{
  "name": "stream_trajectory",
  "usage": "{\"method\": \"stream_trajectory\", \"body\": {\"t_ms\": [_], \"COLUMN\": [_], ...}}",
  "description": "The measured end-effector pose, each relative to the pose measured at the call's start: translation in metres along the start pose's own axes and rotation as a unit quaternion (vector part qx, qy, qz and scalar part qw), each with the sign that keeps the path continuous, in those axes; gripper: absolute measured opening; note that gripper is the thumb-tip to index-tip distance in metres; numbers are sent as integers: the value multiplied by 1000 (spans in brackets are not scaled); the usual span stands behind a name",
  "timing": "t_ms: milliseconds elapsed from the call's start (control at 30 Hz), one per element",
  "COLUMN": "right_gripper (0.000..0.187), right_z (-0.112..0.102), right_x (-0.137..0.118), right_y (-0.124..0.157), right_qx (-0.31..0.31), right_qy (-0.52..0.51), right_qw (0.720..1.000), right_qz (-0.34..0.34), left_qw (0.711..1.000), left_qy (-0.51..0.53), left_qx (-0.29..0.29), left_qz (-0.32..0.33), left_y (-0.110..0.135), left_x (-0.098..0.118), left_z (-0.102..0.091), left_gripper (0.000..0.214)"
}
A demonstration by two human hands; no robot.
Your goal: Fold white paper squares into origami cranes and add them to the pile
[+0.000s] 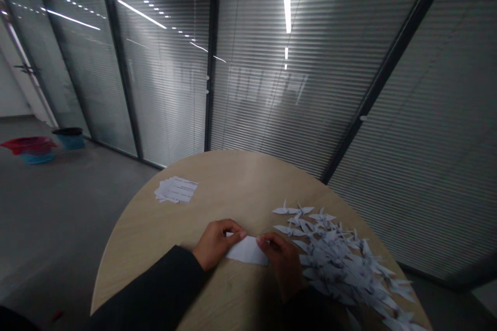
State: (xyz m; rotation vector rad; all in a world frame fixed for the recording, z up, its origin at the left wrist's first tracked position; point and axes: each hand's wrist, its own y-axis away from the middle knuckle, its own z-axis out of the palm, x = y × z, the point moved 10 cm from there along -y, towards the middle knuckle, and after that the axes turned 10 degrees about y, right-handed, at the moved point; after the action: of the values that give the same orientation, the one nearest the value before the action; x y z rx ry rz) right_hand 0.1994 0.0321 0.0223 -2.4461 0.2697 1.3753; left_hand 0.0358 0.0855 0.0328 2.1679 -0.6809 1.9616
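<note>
A white sheet of paper (248, 251), seemingly folded over into a strip, lies between my two hands just above the wooden tabletop. My left hand (218, 242) pinches its upper left part between thumb and fingers. At the upper right edge, my right hand (282, 261) grips the same paper with thumb and forefinger. Close beside my right hand spreads a heap of folded paper cranes (341, 264), white with pointed wings. Farther off to the left rests a loose stack of paper sheets (176, 189) with printed lines.
The round wooden table (240, 176) stands near a glass partition with blinds (272, 114). On the floor at the left are a bin with a red bag (29, 146) and a blue bin with a dark rim (72, 139). A door (23, 72) is at far left.
</note>
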Motion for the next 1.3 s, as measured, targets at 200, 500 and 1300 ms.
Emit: {"method": "stream_trajectory", "body": {"t_ms": [200, 500, 1300], "right_gripper": [31, 24, 40], "right_z": [1, 13, -11], "right_x": [-1, -3, 4], "right_y": [-1, 3, -4], "right_qx": [-4, -43, 13], "right_qy": [3, 0, -36], "right_qw": [1000, 999, 998], "right_qz": [-3, 3, 42], "left_qw": [1000, 998, 992], "left_qy": [-7, -51, 89], "left_qx": [-19, -22, 86], "left_qz": [-4, 34, -20], "left_y": [1, 4, -12], "left_x": [-1, 11, -22], "left_z": [4, 9, -31], "left_gripper": [27, 21, 46]}}
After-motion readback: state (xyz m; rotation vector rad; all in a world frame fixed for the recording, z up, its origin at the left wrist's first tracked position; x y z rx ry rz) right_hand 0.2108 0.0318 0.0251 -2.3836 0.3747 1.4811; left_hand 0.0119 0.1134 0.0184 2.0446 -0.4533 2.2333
